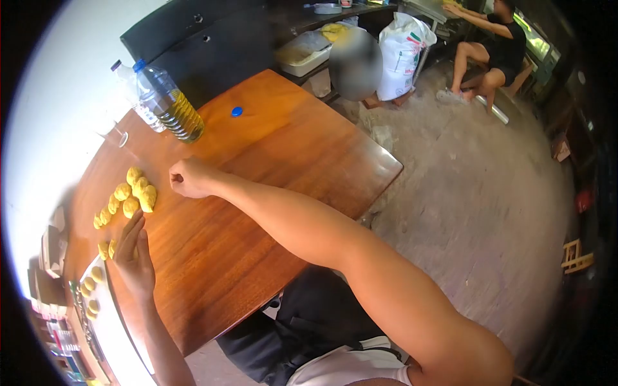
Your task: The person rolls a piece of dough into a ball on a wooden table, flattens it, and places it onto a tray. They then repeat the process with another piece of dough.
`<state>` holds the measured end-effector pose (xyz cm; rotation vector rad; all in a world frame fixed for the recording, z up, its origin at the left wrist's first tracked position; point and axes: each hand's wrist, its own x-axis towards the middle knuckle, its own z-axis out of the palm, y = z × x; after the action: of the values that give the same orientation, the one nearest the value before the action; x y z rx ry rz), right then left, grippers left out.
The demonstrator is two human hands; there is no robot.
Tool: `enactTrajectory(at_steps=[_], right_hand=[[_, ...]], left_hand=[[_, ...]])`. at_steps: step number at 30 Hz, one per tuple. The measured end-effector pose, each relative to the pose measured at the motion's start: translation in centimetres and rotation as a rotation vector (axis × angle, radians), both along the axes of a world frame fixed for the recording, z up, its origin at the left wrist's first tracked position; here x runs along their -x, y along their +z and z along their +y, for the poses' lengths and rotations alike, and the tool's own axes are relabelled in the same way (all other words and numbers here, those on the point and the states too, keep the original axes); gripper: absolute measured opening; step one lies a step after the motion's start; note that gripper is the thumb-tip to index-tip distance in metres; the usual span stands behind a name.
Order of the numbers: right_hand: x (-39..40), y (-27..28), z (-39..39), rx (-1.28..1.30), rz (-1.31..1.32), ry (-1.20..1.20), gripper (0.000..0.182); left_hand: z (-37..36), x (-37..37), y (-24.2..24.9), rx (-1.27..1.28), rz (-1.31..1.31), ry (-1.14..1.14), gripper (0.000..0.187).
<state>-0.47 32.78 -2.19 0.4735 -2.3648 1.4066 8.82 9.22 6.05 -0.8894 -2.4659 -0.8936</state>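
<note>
Several yellow dough-like lumps (131, 206) lie in a cluster on the left part of the brown wooden table (270, 122). Just below the cluster is my left hand (134, 257), its fingers stretched out and its fingertips close to the nearest lumps. My right hand (188, 178) is closed, with fingers curled, above the table to the right of the lumps; whatever it may hold is hidden. Rounder yellow balls (96, 275) rest on a white surface (119, 315) at the lower left.
An oil bottle (170, 106), another clear bottle (132, 90) and a glass (118, 136) stand at the table's back left. A blue cap (237, 112) lies near the back. Beyond are a white sack (400, 58), a tray (306, 63) and a seated person (502, 48).
</note>
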Motion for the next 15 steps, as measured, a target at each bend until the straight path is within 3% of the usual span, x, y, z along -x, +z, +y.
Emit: enactTrajectory(at_steps=[2,4,5,7,10,15], right_hand=[[0.3,-0.3,0.0,0.009,0.019,-0.012,0.012],[-0.3,0.1,0.2,0.01,0.019,-0.006,0.012],[-0.7,0.2,0.2,0.022,0.016,-0.006,0.013],[-0.6,0.1,0.5,-0.01,0.065,-0.023,0.013],[0.1,-0.5,0.2,-0.02,0.095,0.019,0.012],[0.4,-0.9,-0.1,0.021,0.073,0.101,0.012]], left_hand=[[-0.6,0.3,-1.4,0.047,-0.022,0.004,0.03],[0.2,0.3,-4.7,-0.088,-0.316,-0.05,0.038],[0.3,-0.9,-5.1,0.351,-0.126,-0.048,0.044],[1.5,-1.6,-4.9,0.235,-0.001,-0.023,0.042],[0.4,-0.9,-5.2,0.228,-0.176,-0.072,0.039],[0.4,-0.8,-5.2,0.194,-0.141,-0.051,0.037]])
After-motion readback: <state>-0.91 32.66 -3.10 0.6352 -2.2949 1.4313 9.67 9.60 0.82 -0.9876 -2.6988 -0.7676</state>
